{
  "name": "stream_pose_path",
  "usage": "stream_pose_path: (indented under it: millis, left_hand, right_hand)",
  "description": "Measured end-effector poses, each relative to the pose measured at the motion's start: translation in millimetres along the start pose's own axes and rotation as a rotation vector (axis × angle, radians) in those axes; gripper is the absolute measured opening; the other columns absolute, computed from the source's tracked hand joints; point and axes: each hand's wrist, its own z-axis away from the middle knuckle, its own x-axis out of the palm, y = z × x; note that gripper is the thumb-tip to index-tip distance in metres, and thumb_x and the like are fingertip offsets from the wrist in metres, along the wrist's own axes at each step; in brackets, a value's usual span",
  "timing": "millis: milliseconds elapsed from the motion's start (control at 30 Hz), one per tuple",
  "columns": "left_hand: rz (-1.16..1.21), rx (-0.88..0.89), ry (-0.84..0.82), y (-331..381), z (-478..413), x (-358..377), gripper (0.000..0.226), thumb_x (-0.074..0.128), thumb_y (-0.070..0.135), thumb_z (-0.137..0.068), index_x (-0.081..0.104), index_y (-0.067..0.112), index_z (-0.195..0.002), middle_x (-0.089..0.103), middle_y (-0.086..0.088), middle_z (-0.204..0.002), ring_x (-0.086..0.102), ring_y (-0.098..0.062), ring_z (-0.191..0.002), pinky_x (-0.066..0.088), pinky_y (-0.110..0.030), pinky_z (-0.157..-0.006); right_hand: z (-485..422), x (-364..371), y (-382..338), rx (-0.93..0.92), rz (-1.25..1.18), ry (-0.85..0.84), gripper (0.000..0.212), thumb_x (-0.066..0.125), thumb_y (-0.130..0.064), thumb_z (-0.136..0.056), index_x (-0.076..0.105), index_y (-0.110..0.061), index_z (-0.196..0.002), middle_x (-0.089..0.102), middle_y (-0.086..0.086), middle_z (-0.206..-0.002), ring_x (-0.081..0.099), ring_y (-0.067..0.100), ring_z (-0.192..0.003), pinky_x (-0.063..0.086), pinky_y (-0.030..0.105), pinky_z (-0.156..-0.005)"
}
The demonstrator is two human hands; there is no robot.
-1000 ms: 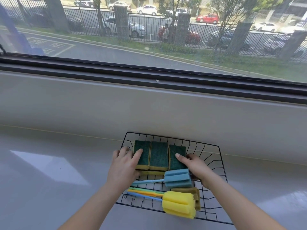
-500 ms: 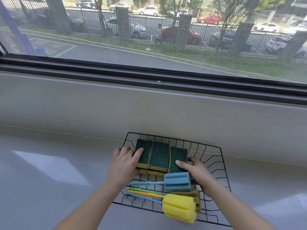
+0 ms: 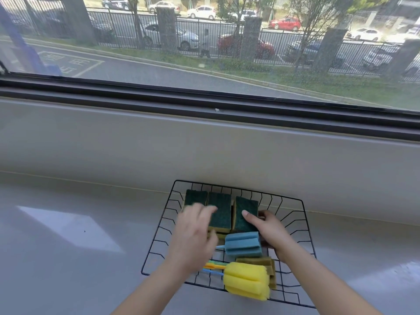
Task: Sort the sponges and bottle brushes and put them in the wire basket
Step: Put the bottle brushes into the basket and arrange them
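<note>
Right hand [image 3: 268, 233] fingers [image 3: 250, 218] press rightmost sponge [image 3: 246, 210]

A pale grey counter [image 3: 68, 258] with a sunlit patch [image 3: 68, 228] meets a grey sill wall [image 3: 136, 144] beneath a dark-framed window [image 3: 204, 42] overlooking a fenced road with parked cars [image 3: 284, 23].
</note>
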Motion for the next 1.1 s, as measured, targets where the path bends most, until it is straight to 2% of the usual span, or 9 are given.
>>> stream_pose_path:
  millis: [133, 300, 400, 500, 567, 667, 800, 900, 1100]
  left_hand:
    - [0.091, -0.093, -0.269, 31.7, 16.7, 22.7, 0.043, 0.026, 0.045, -0.093, 0.06, 0.032, -0.118, 0.066, 0.013, -0.107, 0.053, -0.016, -0.099, 0.039, -0.037, -0.085]
    - [0.169, -0.106, -0.285, 22.8, 10.7, 24.9, 0.046, 0.028, 0.044, -0.091, 0.069, 0.027, -0.103, 0.071, 0.007, -0.098, 0.056, -0.015, -0.092, 0.047, -0.037, -0.084]
    - [0.198, -0.137, -0.345, 17.9, 7.9, 27.6, 0.041, 0.035, 0.042, -0.095, 0.068, 0.031, -0.117, 0.071, 0.007, -0.108, 0.057, -0.016, -0.1, 0.047, -0.032, -0.085]
    - [0.088, -0.113, -0.429, 15.7, 12.3, 33.8, 0.042, 0.032, 0.046, -0.095, 0.059, 0.04, -0.126, 0.065, 0.009, -0.111, 0.047, -0.02, -0.104, 0.041, -0.036, -0.084]
    - [0.066, -0.095, -0.473, 16.5, 10.4, 35.4, 0.041, 0.032, 0.046, -0.096, 0.06, 0.039, -0.125, 0.064, 0.006, -0.107, 0.047, -0.021, -0.102, 0.041, -0.037, -0.081]
    - [0.231, -0.146, -0.498, 14.5, -0.8, 35.6, 0.038, 0.039, 0.04, -0.097, 0.071, 0.03, -0.114, 0.071, 0.005, -0.098, 0.054, -0.02, -0.096, 0.041, -0.033, -0.078]
    - [0.265, -0.236, -0.527, 12.4, -3.8, 45.3, 0.037, 0.038, 0.035, -0.099, 0.065, 0.029, -0.123, 0.068, 0.001, -0.114, 0.048, -0.026, -0.11, 0.039, -0.032, -0.091]
    - [0.216, -0.29, -0.512, 16.9, -5.0, 49.5, 0.035, 0.035, 0.04, -0.098, 0.068, 0.034, -0.109, 0.068, 0.002, -0.107, 0.047, -0.029, -0.109, 0.042, -0.039, -0.088]
    - [0.036, -0.197, -0.491, 21.4, -7.1, 58.3, 0.037, 0.033, 0.044, -0.098, 0.055, 0.041, -0.128, 0.064, 0.002, -0.123, 0.048, -0.031, -0.111, 0.041, -0.043, -0.088]
  right_hand:
    - [11.2, -1.9, 8.3, -0.075, 0.122, 0.045, 0.088, 0.069, -0.069, -0.078, 0.043, -0.016, -0.144, 0.06, 0.008, -0.133, 0.064, 0.026, -0.113, 0.059, 0.048, -0.093]
    - [9.6, -2.2, 8.3, -0.069, 0.121, -0.002, 0.076, 0.069, -0.061, -0.085, 0.051, -0.013, -0.141, 0.064, 0.01, -0.13, 0.064, 0.028, -0.114, 0.055, 0.051, -0.099]
    - [3.7, 0.9, 2.3, -0.077, 0.156, -0.005, 0.08, 0.069, -0.062, -0.084, 0.05, -0.012, -0.143, 0.062, 0.01, -0.135, 0.062, 0.027, -0.118, 0.054, 0.046, -0.1]
    - [-1.4, 2.7, -3.7, -0.087, 0.199, 0.01, 0.083, 0.069, -0.062, -0.084, 0.047, -0.01, -0.145, 0.06, 0.009, -0.138, 0.059, 0.026, -0.12, 0.053, 0.041, -0.098]
    - [-4.6, 2.4, -6.4, -0.071, 0.198, 0.012, 0.083, 0.07, -0.061, -0.084, 0.047, -0.009, -0.144, 0.06, 0.007, -0.129, 0.059, 0.025, -0.113, 0.053, 0.042, -0.098]
    - [-7.3, 1.1, -8.6, -0.039, 0.175, 0.004, 0.078, 0.072, -0.061, -0.082, 0.05, -0.01, -0.138, 0.057, 0.001, -0.111, 0.06, 0.022, -0.101, 0.055, 0.044, -0.097]
    - [-9.0, -0.8, -7.2, -0.011, 0.202, -0.014, 0.08, 0.072, -0.065, -0.078, 0.052, -0.012, -0.135, 0.063, 0.009, -0.125, 0.062, 0.028, -0.111, 0.054, 0.05, -0.099]
    - [-10.6, -3.1, -6.7, 0.002, 0.188, -0.035, 0.079, 0.073, -0.066, -0.075, 0.054, -0.014, -0.131, 0.064, 0.008, -0.121, 0.062, 0.028, -0.108, 0.056, 0.049, -0.095]
    - [-12.9, -4.2, -11.0, 0.007, 0.231, -0.051, 0.069, 0.074, -0.065, -0.076, 0.054, -0.015, -0.12, 0.063, 0.003, -0.105, 0.064, 0.023, -0.096, 0.059, 0.042, -0.082]
